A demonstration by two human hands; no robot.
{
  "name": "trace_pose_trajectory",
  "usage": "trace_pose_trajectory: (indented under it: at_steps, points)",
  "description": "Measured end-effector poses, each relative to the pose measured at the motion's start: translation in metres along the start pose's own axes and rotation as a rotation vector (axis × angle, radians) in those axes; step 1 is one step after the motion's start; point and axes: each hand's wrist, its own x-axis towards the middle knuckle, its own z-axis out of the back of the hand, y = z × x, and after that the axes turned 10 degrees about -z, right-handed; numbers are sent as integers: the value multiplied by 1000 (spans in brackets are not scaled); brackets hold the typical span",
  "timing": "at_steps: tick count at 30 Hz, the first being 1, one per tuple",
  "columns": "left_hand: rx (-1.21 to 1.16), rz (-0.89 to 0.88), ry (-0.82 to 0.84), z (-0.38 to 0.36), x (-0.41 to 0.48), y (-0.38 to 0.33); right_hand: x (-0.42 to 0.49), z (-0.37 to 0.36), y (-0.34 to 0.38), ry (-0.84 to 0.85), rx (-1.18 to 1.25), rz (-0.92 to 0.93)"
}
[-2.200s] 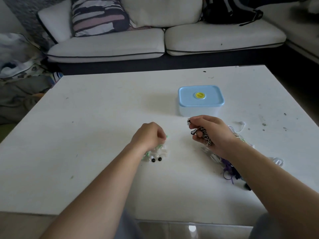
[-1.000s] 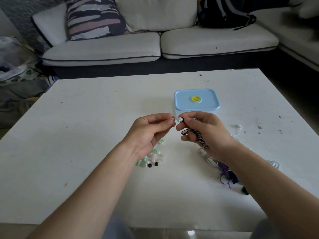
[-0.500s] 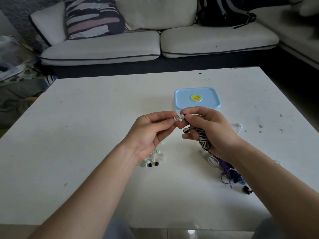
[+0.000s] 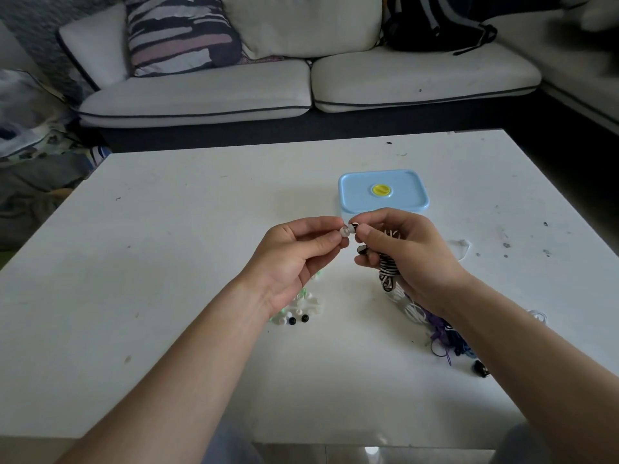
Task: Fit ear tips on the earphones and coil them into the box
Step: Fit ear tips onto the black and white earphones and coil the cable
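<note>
Matt white table point(image 4: 201, 229); glossy plastic box point(image 4: 355, 195)

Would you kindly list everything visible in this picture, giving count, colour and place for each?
table: one, white, foreground.
box: one, pale blue, lid on, on the table beyond the hands.
ear tip: one, white, pinched at the left fingertips.
striped earphones: one set, black and white cable, bundled in the right hand.
loose ear tips: small pile, white, green, two black, on the table below the left wrist.
cable tangle: one, white, purple, blue, on the table under the right forearm.
sofa: one, white, behind the table.
cushion: one, striped, on the sofa.
bag: one, black, on the sofa.
left hand: one, pinches the ear tip.
right hand: one, grips the striped earphones.
</note>
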Motion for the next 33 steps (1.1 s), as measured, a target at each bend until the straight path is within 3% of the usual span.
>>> trace_pose_trajectory:
  at_steps: [21,33]
  points:
    - [42,-55,55,-1,0,2,-1,7,3,112,32,-74]
    - [8,-49,-2,-5,2,7,0,5,-2,18,-36,-2]
